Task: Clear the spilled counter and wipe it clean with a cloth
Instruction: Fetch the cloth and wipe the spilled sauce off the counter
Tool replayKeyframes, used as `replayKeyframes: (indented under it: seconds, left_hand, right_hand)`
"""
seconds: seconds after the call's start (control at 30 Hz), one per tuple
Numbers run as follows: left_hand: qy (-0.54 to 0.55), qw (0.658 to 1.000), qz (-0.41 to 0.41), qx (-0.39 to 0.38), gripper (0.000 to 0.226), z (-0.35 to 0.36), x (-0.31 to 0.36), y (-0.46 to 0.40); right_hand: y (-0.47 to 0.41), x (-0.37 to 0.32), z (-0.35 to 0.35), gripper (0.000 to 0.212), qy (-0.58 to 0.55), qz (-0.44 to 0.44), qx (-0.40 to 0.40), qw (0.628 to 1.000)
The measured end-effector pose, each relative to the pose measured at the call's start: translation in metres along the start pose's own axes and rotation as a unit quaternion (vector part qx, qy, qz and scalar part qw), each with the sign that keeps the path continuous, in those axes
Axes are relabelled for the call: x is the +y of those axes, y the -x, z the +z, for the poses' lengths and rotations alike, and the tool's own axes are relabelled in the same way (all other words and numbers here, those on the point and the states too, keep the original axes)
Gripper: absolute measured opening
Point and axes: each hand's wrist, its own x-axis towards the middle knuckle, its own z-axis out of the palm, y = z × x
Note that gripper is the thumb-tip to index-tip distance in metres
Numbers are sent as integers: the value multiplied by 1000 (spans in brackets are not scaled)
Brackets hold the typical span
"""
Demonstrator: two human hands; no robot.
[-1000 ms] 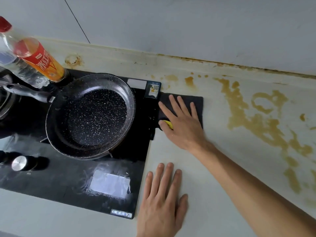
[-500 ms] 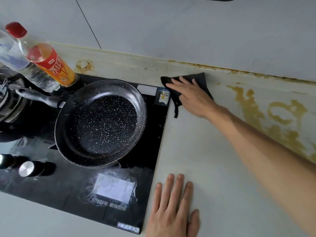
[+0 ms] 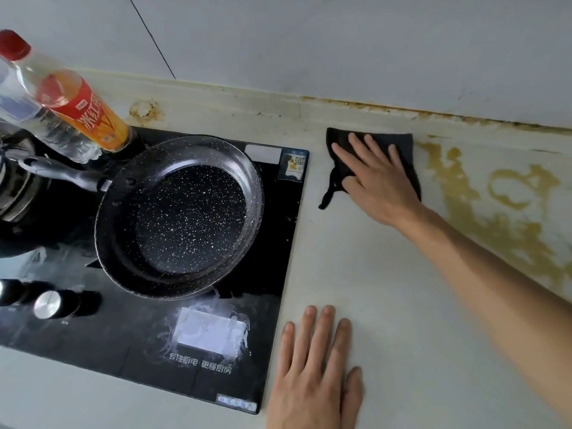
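head view: the right hand (image 3: 376, 181) lies flat, palm down and fingers spread, pressing the dark cloth (image 3: 402, 147) onto the counter (image 3: 387, 305) near its back edge, just under the wall joint. it does not pinch the cloth; the open palm only pins it. the cloth sits just beside the right edge of the black cooktop (image 3: 216, 360), with a loose strap of fabric trailing off its front left corner toward the stove.

the relation that matters: the brown spill (image 3: 464, 193) starts just beside the cloth's right edge and spreads away along the back of the counter toward its right end, widening toward the front as it goes. so the stain lies to the right of the wiping hand, on the forearm side, and its long run follows the counter's back edge. the next stroke, as i judge it, should drag the cloth rightward and slightly forward. the strip between the cloth and the cooktop looks pale and clean, though blur makes faint residue hard to rule out.

the left hand (image 3: 312, 373) rests flat and empty at the counter's front edge, fingers together, beside the cooktop's front right corner. it is well apart from the spill; the right hand is clearly nearer.

the frying pan (image 3: 179, 218) and two bottles (image 3: 62, 97) stand on the cooktop, clear of the wiping path.
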Motion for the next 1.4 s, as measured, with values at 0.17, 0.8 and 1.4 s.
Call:
replayKeyframes:
  seconds: [0.17,0.8,1.4]
  left_hand:
    - [18,1000,-4,-11,64,0,2,3]
    - [30,999,4,-10,62,8,-5,7]
    - [25,998,-1,-57,62,-3,-3,6]
  right_hand:
    - [-20,-30,-1,64,0,41,-19,999]
    - [61,42,1,63,16,132,28,991]
    - [168,70,10,65,40,120,29,992]
